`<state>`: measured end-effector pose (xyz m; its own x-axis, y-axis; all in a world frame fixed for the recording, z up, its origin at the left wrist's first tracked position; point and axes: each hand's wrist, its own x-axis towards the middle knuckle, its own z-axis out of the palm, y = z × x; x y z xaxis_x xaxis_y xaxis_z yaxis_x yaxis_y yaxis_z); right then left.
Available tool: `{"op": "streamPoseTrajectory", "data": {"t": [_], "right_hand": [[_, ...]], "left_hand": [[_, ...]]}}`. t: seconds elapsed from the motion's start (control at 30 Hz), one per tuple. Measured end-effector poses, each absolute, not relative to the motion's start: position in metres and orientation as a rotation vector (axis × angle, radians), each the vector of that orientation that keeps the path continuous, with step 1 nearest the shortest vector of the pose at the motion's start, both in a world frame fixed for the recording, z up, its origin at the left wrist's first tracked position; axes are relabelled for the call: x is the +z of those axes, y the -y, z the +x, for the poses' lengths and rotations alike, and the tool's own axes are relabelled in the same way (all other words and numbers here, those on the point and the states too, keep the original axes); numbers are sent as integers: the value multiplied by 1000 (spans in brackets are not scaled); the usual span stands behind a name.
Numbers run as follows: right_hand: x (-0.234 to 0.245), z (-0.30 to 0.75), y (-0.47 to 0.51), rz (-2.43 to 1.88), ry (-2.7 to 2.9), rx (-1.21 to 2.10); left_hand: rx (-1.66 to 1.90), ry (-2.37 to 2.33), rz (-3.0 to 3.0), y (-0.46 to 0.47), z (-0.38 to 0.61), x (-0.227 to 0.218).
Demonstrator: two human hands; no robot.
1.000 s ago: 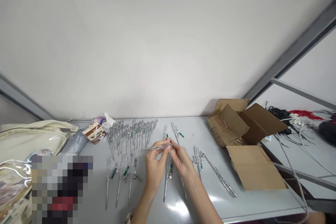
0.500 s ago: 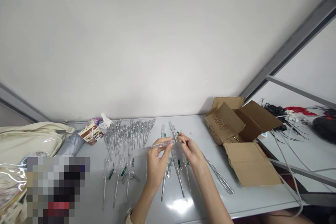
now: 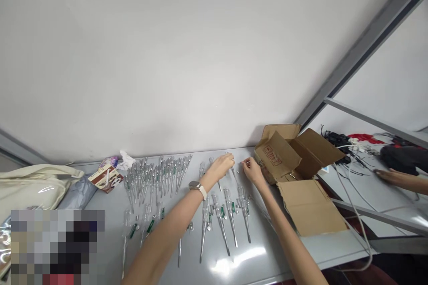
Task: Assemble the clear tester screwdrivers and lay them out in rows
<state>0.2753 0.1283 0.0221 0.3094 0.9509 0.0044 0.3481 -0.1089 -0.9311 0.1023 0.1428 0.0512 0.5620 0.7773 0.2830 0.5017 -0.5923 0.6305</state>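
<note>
My left hand (image 3: 221,167) reaches to the back of the table. Its fingers are closed round the upper end of a clear-handled voltage tester screwdriver (image 3: 234,175), whose metal shaft points toward me. Beside it my right hand (image 3: 253,172) is pinched, close to the cardboard box; whatever its fingertips hold is too small to make out. Nearer me lies a row of similar screwdrivers (image 3: 219,213), with green-marked strips (image 3: 233,207) and small metal caps (image 3: 209,227) next to them. My left forearm hides part of the rows.
Many screwdrivers (image 3: 157,176) lie bunched at the back left. An open cardboard box (image 3: 279,156) stands at the right, its flap (image 3: 312,208) over the table. A bag (image 3: 33,182) is at the left. Past the metal frame, another person's hand (image 3: 389,176) rests on a neighbouring table.
Both hands have parted from the screwdriver they were working on together. My left hand has moved back and right, over the table's far part; my right hand has shifted toward the box.
</note>
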Motion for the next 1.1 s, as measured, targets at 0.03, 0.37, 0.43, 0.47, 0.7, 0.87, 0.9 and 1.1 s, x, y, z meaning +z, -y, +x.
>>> {"op": "streamPoseTrajectory", "data": {"t": [0.03, 0.37, 0.43, 0.47, 0.7, 0.87, 0.9, 1.1], "right_hand": [[21, 273, -129, -1651, 1238, 786], [13, 260, -121, -1583, 1466, 658], [14, 259, -117, -1561, 1483, 658], [14, 259, -116, -1553, 1487, 660], [17, 257, -110, -1510, 1489, 709], [14, 261, -110, -1523, 1436, 777], [12, 263, -111, -1533, 1413, 792], [6, 278, -118, -1552, 1259, 859]], "left_hand": [[777, -1016, 2296, -145, 106, 47], [782, -953, 2258, -150, 113, 33], [747, -952, 2252, -151, 111, 32], [736, -952, 2247, -151, 110, 31], [681, -935, 2245, -149, 105, 34], [669, -899, 2293, -149, 105, 34], [675, -898, 2299, -149, 106, 33], [651, -909, 2344, -151, 108, 29]]}}
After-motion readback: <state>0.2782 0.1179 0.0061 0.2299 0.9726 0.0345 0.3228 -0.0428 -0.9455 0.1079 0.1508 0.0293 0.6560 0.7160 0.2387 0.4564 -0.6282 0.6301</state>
